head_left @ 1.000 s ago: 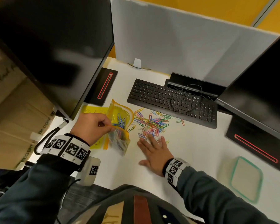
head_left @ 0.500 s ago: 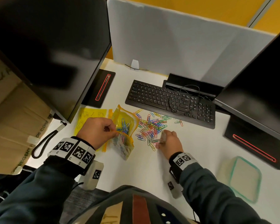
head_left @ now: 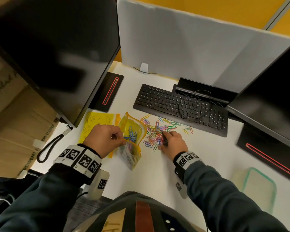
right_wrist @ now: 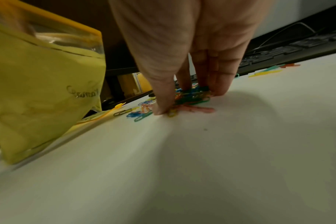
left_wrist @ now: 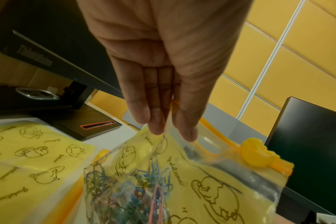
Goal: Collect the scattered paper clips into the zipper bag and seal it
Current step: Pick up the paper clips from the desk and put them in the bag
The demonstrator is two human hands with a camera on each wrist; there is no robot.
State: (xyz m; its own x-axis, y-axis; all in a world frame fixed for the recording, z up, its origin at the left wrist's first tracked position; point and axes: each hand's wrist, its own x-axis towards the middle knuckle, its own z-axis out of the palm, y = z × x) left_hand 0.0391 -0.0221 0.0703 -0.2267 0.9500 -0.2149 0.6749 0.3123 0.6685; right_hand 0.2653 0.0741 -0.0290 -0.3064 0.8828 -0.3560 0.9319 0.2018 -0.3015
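Observation:
A yellow zipper bag [head_left: 132, 131] with cartoon prints stands open on the white desk, several coloured clips inside it [left_wrist: 136, 186]. My left hand [head_left: 105, 139] pinches its near rim between thumb and fingers [left_wrist: 157, 121], holding the mouth up. The orange slider [left_wrist: 259, 156] sits at the far end of the zip. A pile of coloured paper clips [head_left: 157, 133] lies just right of the bag, in front of the keyboard. My right hand [head_left: 171, 141] is down on the pile, its thumb and fingers [right_wrist: 217, 84] closing round a bunch of clips [right_wrist: 194, 97].
A black keyboard [head_left: 179, 106] lies behind the clips. Monitors stand left [head_left: 54, 52] and right [head_left: 274, 91] on black bases. More yellow printed bags [head_left: 97, 123] lie flat under my left hand. A green-rimmed lid [head_left: 258, 186] sits at the desk's right front.
My right hand went from lying flat on the desk to curling its fingers into the clip pile, moving forward and slightly right. The left hand kept holding the bag open.

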